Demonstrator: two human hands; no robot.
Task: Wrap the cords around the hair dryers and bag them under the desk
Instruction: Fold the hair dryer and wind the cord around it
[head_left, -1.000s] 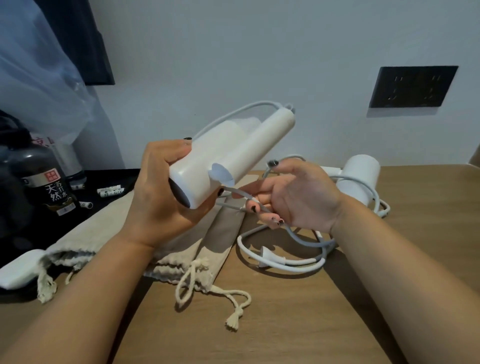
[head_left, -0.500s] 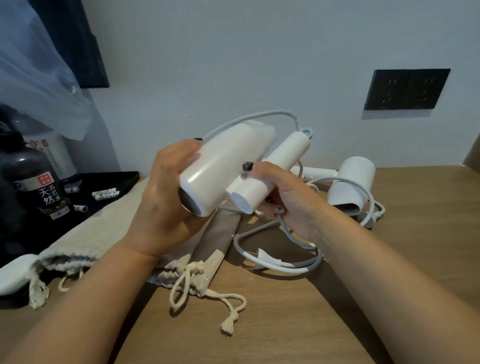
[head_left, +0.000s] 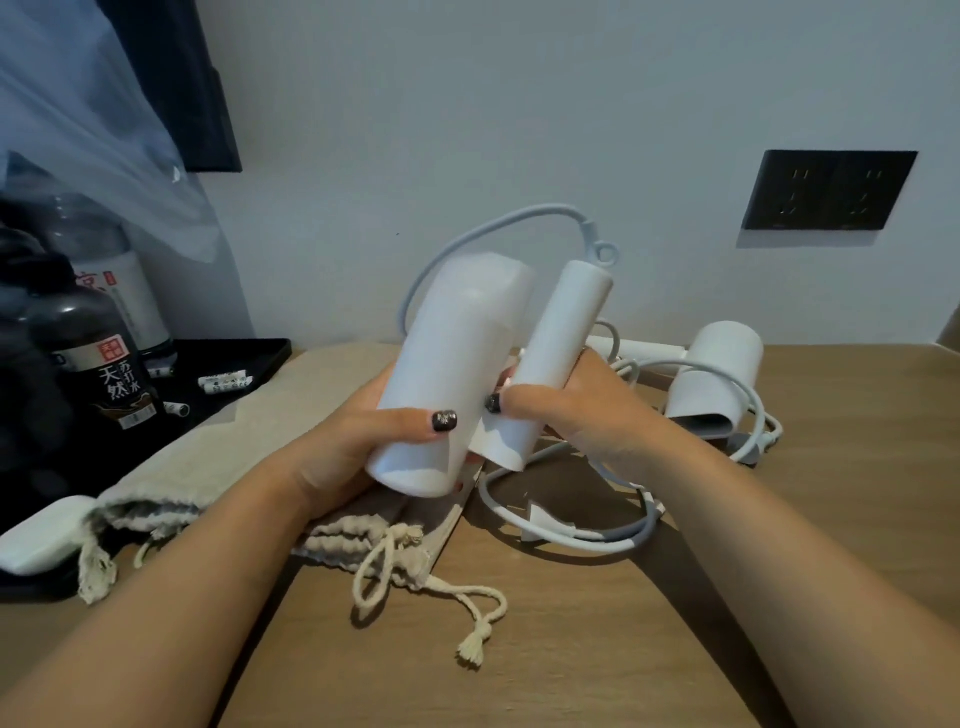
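Dryer (head_left: 457, 374) lowered, left hand (head_left: 337, 447) beneath, right hand (head_left: 587, 415) beside

- held hair dryer (head_left: 457, 374) is plain white all over, no markings
- its cord (head_left: 483, 231) looks pale grey-white
- second hair dryer (head_left: 719, 374) on the desk, also white
- drawstring bags (head_left: 218, 457) are beige/oatmeal, with cream rope ties
- desk (head_left: 571, 649) is mid-brown wood grain
- wall socket panel (head_left: 828, 191) is matte black
- thumbnails on both hands are dark, near-black polish
- bottle (head_left: 91, 358) is dark with a red and white label
- tray (head_left: 249, 358) is black
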